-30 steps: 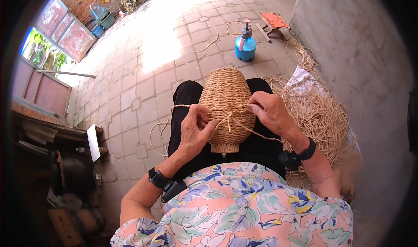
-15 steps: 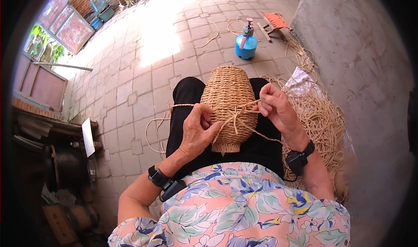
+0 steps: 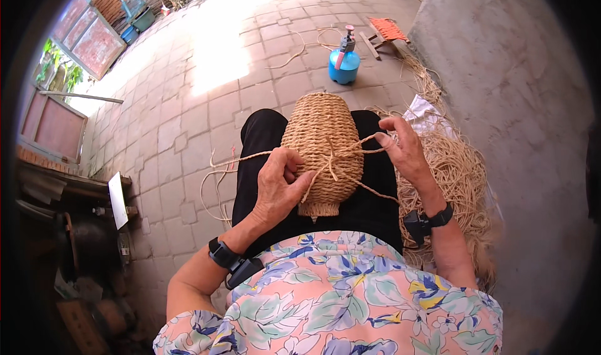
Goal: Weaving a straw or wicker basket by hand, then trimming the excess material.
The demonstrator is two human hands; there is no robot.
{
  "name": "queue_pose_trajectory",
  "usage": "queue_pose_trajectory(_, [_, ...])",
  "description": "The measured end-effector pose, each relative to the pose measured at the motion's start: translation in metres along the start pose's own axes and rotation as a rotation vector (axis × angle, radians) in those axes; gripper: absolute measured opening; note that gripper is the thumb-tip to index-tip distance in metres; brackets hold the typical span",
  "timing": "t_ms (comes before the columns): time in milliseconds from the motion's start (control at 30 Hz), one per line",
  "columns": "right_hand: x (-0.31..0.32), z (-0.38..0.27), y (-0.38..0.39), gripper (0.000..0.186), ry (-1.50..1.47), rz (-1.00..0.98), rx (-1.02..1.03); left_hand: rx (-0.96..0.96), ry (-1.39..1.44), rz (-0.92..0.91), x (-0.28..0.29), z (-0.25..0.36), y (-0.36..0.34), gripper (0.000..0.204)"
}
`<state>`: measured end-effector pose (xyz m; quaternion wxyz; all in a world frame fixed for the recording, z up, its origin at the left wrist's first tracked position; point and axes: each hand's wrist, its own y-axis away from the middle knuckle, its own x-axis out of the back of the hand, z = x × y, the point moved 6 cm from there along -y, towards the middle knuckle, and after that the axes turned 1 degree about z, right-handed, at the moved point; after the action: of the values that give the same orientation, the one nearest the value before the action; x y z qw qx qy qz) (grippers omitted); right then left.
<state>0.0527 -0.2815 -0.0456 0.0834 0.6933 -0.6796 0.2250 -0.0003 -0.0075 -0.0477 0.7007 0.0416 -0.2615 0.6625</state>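
A tan woven vase-shaped basket (image 3: 319, 126) lies across my black-trousered lap, its narrow neck (image 3: 318, 209) toward me. Several twisted cord ends (image 3: 330, 164) cross and stick out from a knot on its upper side. My left hand (image 3: 278, 183) rests on the basket's left flank, fingers curled, thumb on a strand beside the knot. Off the basket's right side, my right hand (image 3: 405, 151) has its thumb and forefinger at two strands stretched from the knot; the exact grip is partly hidden. One loose cord (image 3: 244, 158) trails left past my left hand, another (image 3: 377, 194) toward lower right.
A large heap of tan cord (image 3: 444, 186) lies right of my legs, with white cloth (image 3: 429, 114) behind. Ahead stand a blue spray bottle (image 3: 344, 64) and a low stool with an orange woven seat (image 3: 387, 29). A grey wall (image 3: 519, 104) runs along the right.
My right hand has shifted slightly, its forefinger now lifted and less tightly pinched, with the strands spread apart. My left hand stays at the knot. The whole view has shifted a little.
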Motion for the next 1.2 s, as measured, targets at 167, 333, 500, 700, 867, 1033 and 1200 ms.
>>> queue_pose_trajectory(167, [-0.027, -0.04, 0.002, 0.023, 0.398, -0.17, 0.42, -0.018, 0.037, -0.022, 0.001, 0.006, 0.005, 0.024])
queue_pose_trajectory(333, [0.033, 0.039, 0.012, 0.016, 0.491, 0.061, 0.078, -0.135, -0.044, -0.152, 0.012, 0.002, 0.02, 0.014])
queue_pose_trajectory(500, [0.009, -0.011, 0.007, 0.018, 0.579, 0.043, 0.399, -0.09, -0.036, -0.16, 0.01, -0.004, 0.022, 0.015])
queue_pose_trajectory(700, [-0.012, -0.014, 0.005, 0.018, 0.369, -0.245, 0.364, -0.075, -0.036, -0.171, 0.01, -0.005, 0.021, 0.016])
queue_pose_trajectory(867, [0.064, 0.092, 0.012, 0.009, 0.819, -0.005, 0.101, -0.065, -0.055, -0.21, 0.008, -0.005, 0.018, 0.017])
queue_pose_trajectory(1033, [0.009, -0.001, 0.003, 0.019, 0.456, 0.01, 0.485, -0.067, -0.099, -0.224, 0.007, -0.001, 0.018, 0.02])
queue_pose_trajectory(1200, [-0.02, -0.019, 0.006, 0.024, 0.228, -0.292, 0.392, -0.037, -0.142, -0.24, 0.006, 0.0, 0.014, 0.022])
